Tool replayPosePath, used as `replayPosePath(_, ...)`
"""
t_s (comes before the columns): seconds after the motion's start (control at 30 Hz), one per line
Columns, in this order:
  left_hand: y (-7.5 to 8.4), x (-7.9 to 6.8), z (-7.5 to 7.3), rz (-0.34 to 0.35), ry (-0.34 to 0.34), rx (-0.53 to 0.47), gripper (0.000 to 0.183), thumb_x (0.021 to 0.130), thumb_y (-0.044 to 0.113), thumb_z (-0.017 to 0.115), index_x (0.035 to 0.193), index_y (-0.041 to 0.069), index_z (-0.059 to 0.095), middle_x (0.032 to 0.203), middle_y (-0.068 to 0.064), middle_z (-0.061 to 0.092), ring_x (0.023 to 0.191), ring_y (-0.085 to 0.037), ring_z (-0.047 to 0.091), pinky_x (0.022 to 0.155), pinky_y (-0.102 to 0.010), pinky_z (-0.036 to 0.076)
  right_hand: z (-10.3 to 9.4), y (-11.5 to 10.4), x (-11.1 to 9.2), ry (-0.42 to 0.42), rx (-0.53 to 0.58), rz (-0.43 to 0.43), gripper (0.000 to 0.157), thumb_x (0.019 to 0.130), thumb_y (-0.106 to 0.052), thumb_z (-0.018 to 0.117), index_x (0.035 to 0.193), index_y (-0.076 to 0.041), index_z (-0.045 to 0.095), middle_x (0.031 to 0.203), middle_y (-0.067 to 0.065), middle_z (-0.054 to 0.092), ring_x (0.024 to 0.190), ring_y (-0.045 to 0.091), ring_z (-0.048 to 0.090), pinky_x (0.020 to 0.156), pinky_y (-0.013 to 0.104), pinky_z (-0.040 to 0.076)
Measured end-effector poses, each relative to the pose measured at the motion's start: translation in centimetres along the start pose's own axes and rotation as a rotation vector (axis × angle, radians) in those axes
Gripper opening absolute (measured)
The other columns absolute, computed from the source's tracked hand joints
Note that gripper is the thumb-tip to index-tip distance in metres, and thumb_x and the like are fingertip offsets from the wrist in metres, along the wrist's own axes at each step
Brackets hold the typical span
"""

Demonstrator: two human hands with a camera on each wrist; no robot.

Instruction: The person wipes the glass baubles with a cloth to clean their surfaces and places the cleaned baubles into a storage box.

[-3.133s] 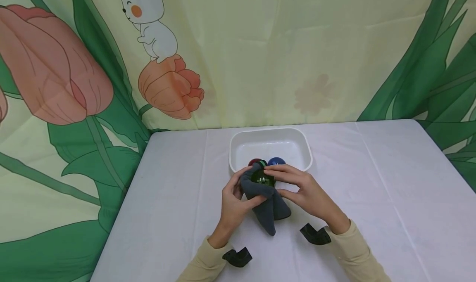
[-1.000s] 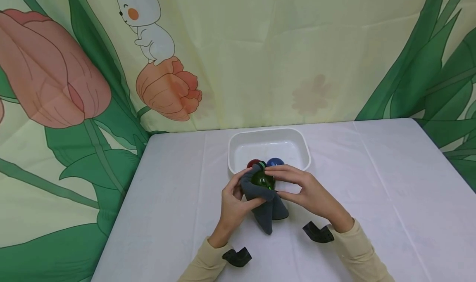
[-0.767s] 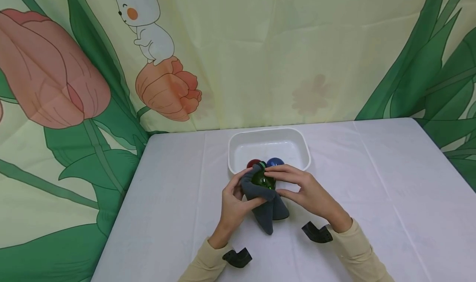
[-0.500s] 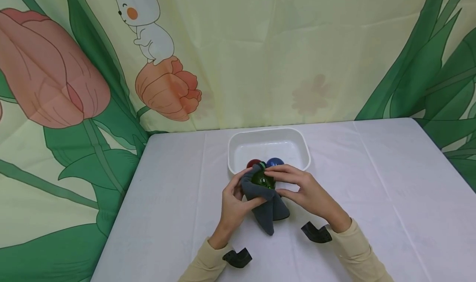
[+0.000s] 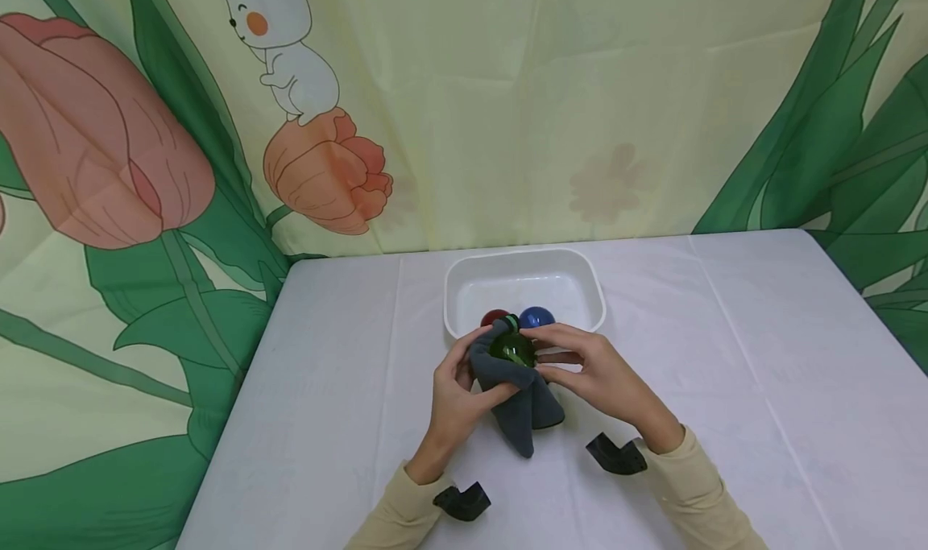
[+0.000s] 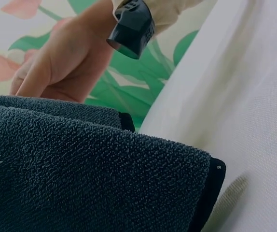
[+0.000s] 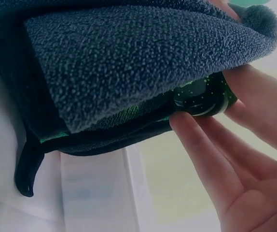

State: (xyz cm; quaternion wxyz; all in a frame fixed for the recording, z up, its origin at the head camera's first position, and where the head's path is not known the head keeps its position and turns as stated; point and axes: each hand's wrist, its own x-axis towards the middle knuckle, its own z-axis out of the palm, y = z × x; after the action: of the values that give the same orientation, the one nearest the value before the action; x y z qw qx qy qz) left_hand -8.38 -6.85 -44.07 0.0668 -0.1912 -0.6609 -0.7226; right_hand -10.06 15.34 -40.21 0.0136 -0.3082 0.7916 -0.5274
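A glossy green ball [image 5: 513, 349] sits in a folded dark grey-blue towel [image 5: 516, 413], above the front of a white tray. My left hand [image 5: 458, 397] grips the towel around the ball's left side, with its thumb over the front fold. From the right, my right hand [image 5: 598, 373] pinches the ball between thumb and fingertips. The right wrist view shows the towel [image 7: 143, 58] draped over part of the speckled green ball [image 7: 201, 94], and my right fingers touching it. In the left wrist view the towel [image 6: 90, 169] hides most of the work.
The white tray [image 5: 522, 262] stands behind my hands on a white-covered table [image 5: 348, 389]. A red ball [image 5: 495, 317] and a blue ball [image 5: 537, 316] lie at its near side, partly hidden. A flower-printed curtain [image 5: 493, 131] hangs behind the table.
My right fingers have drawn back slightly to the right over the ball, showing more of it. The left hand and towel hold nearly the same place.
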Motion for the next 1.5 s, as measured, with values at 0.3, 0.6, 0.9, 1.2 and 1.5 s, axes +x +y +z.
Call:
replayPosePath(0.3,0.15,0.05,-0.04,0.032,0.005,-0.004,0.067,0.079,0.002,0.081,0.139,0.001,0.051,0.136,-0.022,0.057,0.123,-0.020,0.060,0.104,-0.029,0.048,-0.10,0.01,0.16,-0.006,-0.007,-0.091,0.059,0.083,0.005,0.075,0.138,-0.003,0.055,0.136,0.013,0.057,0.121,0.020,0.060,0.094,0.036,0.055)
replayPosePath(0.6,0.15,0.00,0.02,-0.003,0.013,-0.035,0.068,0.079,0.012,0.084,0.139,0.003,0.052,0.137,-0.019,0.057,0.124,-0.021,0.059,0.104,-0.030,0.048,-0.09,0.38,0.26,0.012,-0.091,-0.202,0.055,0.081,0.006,0.076,0.133,-0.009,0.063,0.137,0.006,0.059,0.133,0.013,0.050,0.099,0.015,0.047)
replayPosePath(0.9,0.01,-0.13,0.06,-0.001,0.000,-0.008,0.070,0.079,0.016,0.085,0.140,0.004,0.051,0.137,-0.019,0.057,0.124,-0.020,0.059,0.106,-0.030,0.047,-0.15,0.23,0.09,0.005,-0.051,-0.146,0.055,0.082,0.006,0.075,0.134,-0.005,0.061,0.133,0.012,0.059,0.119,0.018,0.062,0.092,0.024,0.055)
replayPosePath(1.2,0.01,-0.13,0.09,-0.008,-0.003,0.013,0.068,0.078,0.008,0.084,0.139,0.006,0.052,0.137,-0.016,0.058,0.123,-0.022,0.060,0.104,-0.031,0.048,-0.38,0.17,-0.06,-0.042,0.088,0.067,0.049,0.090,-0.006,0.071,0.137,-0.004,0.058,0.134,0.014,0.060,0.112,0.021,0.066,0.088,0.030,0.058)
replayPosePath(1.5,-0.06,-0.08,-0.03,-0.011,0.022,-0.022,0.066,0.079,0.009,0.084,0.138,0.005,0.053,0.134,-0.018,0.060,0.119,-0.020,0.062,0.101,-0.030,0.051,-0.27,0.24,0.11,-0.039,0.042,-0.057,0.057,0.086,-0.001,0.074,0.140,-0.006,0.055,0.139,0.011,0.056,0.125,0.016,0.057,0.097,0.037,0.054)
